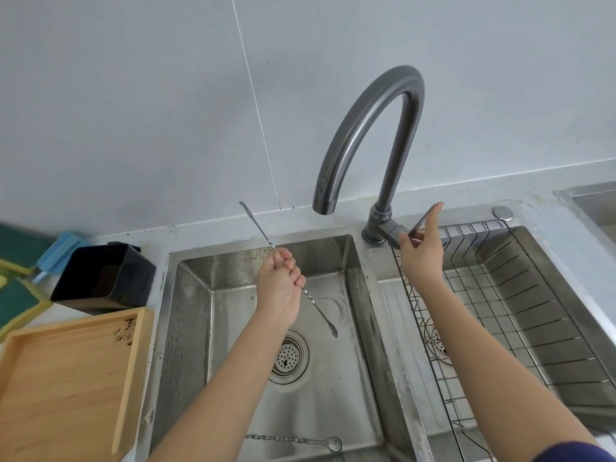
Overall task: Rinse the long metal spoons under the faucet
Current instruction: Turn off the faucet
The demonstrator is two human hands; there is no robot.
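My left hand [279, 284] is fisted mid-shaft on a spoon [320, 313] over the sink [363, 295], right hand [420, 253] pinching the tap lever [420, 222]. Thin, stiff, probably slippery wet; the twisted shaft helps grip.

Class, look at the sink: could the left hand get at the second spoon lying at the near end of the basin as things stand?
Probably not yet: the left hand is already closed around one spoon. The path down to the other spoon looks free, but the fingers are occupied.
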